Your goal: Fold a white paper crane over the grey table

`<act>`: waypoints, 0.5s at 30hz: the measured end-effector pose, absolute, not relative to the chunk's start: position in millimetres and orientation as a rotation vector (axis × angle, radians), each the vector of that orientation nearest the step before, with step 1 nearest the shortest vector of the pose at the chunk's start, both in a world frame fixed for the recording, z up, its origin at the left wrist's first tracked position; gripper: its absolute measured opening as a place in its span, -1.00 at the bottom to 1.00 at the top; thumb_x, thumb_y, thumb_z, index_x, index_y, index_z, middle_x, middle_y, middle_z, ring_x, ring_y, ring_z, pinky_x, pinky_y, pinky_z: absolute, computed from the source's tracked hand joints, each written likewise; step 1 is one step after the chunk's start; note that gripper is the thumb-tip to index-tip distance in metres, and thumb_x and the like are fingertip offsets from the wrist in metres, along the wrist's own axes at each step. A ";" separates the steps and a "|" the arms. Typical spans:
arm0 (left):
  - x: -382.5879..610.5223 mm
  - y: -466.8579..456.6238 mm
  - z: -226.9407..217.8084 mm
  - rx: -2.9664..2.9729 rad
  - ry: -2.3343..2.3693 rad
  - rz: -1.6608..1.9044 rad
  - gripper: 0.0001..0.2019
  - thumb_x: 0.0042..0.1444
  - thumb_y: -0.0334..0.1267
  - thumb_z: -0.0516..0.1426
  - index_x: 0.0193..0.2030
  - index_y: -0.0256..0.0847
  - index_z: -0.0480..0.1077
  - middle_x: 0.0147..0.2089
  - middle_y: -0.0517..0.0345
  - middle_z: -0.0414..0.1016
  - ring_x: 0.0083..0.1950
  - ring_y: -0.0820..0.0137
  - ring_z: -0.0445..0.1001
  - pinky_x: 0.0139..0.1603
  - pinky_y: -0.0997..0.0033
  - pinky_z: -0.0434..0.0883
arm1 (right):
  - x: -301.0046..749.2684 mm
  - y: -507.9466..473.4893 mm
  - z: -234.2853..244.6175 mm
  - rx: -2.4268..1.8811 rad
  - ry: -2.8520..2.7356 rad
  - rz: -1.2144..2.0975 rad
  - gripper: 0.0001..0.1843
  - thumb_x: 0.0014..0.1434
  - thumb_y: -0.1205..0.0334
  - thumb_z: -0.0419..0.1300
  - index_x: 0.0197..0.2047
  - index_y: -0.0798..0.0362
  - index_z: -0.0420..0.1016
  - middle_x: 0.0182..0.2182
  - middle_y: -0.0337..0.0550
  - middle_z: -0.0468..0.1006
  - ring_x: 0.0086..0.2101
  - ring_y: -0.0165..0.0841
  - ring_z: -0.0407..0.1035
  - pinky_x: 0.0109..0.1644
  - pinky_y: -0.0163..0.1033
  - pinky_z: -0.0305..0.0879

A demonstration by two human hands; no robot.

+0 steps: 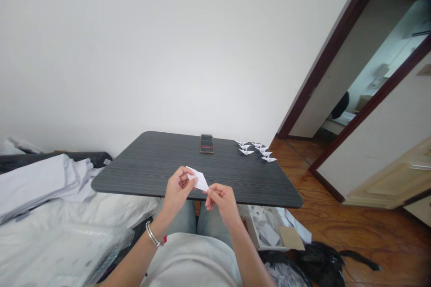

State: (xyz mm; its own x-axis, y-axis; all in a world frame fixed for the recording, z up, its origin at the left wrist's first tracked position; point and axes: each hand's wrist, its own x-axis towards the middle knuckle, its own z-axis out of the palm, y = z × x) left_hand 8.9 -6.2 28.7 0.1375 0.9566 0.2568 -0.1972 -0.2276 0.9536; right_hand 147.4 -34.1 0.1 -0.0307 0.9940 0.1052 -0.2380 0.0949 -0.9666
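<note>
Two hands (179, 190), raised — pinching paper (199, 179) (folded)

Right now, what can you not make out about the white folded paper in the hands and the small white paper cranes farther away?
White folded paper: in the head view, the left hand and right hand hide part of it, so its hidden folds cannot be seen.
Small white paper cranes: in the head view, they are too small to show fold details, and they sit too close together for a sure count.
</note>
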 end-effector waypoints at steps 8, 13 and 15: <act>6.9 -3.4 27.9 1.333 0.839 1.351 -0.79 -0.09 -0.25 0.19 -0.38 -0.23 0.21 -0.53 0.28 0.39 -0.52 0.52 0.37 -0.48 0.56 0.32 | 152.9 -34.4 4.7 -0.899 -1.138 1.345 -0.71 -0.04 0.05 0.19 -0.43 0.15 0.47 -0.70 -0.22 0.49 -0.72 -0.49 0.32 -0.66 -0.45 0.24; 9.0 -4.3 26.5 1.340 0.820 1.343 -0.81 -0.06 -0.25 0.18 -0.37 -0.23 0.22 -0.51 0.28 0.40 -0.51 0.52 0.37 -0.46 0.57 0.31 | 145.6 -34.6 4.2 -0.909 -1.083 1.124 -0.72 -0.07 0.14 0.24 -0.27 0.08 0.42 -0.57 -0.25 0.49 -0.61 -0.46 0.38 -0.64 -0.45 0.25; 10.1 -5.0 26.4 1.337 0.828 1.356 -0.81 -0.06 -0.25 0.18 -0.38 -0.23 0.23 -0.52 0.27 0.39 -0.51 0.52 0.37 -0.46 0.56 0.32 | 142.9 -35.4 1.8 -0.936 -1.117 0.993 -0.75 -0.06 0.19 0.25 -0.26 0.05 0.42 -0.52 -0.24 0.49 -0.56 -0.43 0.40 -0.61 -0.43 0.28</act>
State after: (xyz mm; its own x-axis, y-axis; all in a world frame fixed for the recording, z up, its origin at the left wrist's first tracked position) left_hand 10.1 -5.0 26.4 0.1308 0.9523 0.2756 -0.1901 -0.2488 0.9497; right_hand 142.9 -35.4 1.8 0.1446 0.9532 0.2657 -0.1521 0.2867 -0.9459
